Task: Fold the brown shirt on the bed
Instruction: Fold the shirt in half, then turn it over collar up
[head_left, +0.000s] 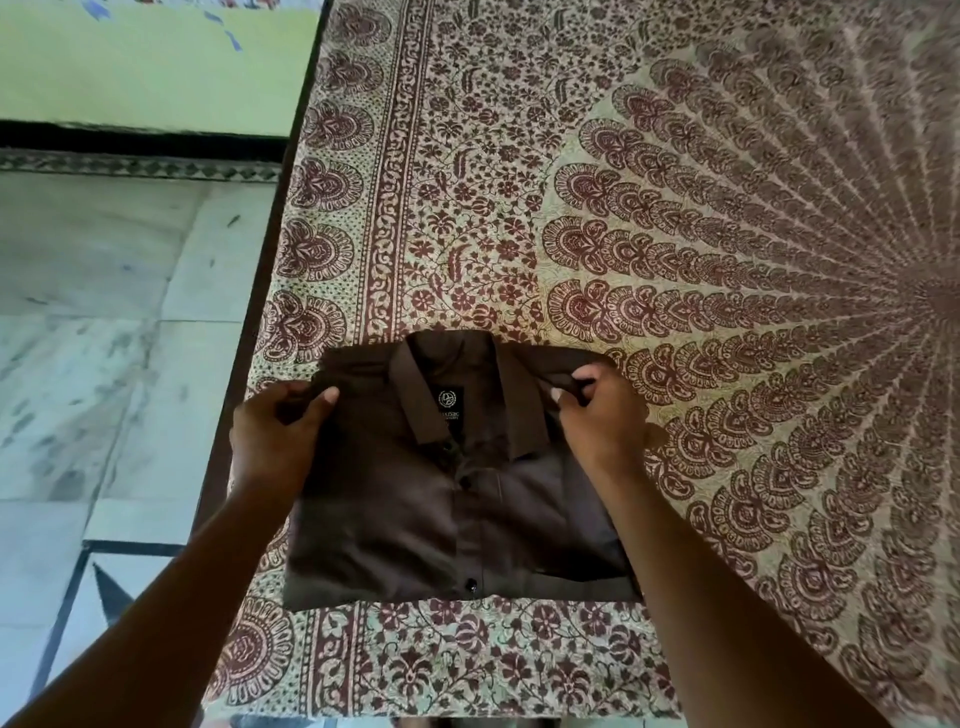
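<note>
The brown shirt (415, 509) lies on the bed as a folded rectangle, front side up, with its collar at the far end and the button placket running down the middle. A black label shows inside the collar. My left hand (275, 436) grips the shirt's left shoulder edge, thumb on top. At the right shoulder, my right hand (597, 410) pinches the fabric beside the collar. Both forearms reach in from the bottom of the view.
The bed (675, 208) is covered by a cream and maroon patterned sheet that spreads far and to the right. Its left edge (270, 291) runs along a dark frame, with marble floor (104, 312) and a green wall (156, 57) beyond.
</note>
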